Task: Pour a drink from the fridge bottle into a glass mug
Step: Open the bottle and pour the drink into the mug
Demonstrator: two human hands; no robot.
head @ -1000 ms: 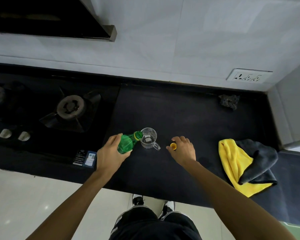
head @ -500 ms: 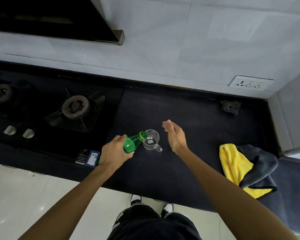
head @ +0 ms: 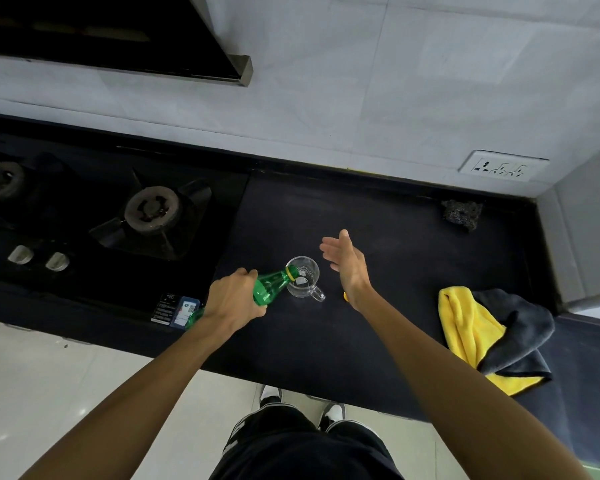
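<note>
A green plastic bottle (head: 270, 287) is tilted steeply, its uncapped mouth with a yellow ring resting over the rim of a clear glass mug (head: 303, 277) on the black counter (head: 395, 271). My left hand (head: 231, 299) is shut around the bottle's body. The mug's handle points toward me and to the right. My right hand (head: 347, 263) hovers just right of the mug, fingers spread and palm facing the mug, holding nothing. The yellow cap (head: 345, 296) lies on the counter, mostly hidden by my right wrist.
A gas hob (head: 151, 211) with knobs (head: 39, 258) fills the counter's left part. A yellow and grey cloth (head: 482, 334) lies at the right, a dark scrubber (head: 461, 213) near the back wall. A wall socket (head: 503, 167) sits above. The counter's front edge is near my legs.
My right hand put the yellow cap down on the counter, then rose and opened beside the mug. The bottle tipped further over the mug's rim.
</note>
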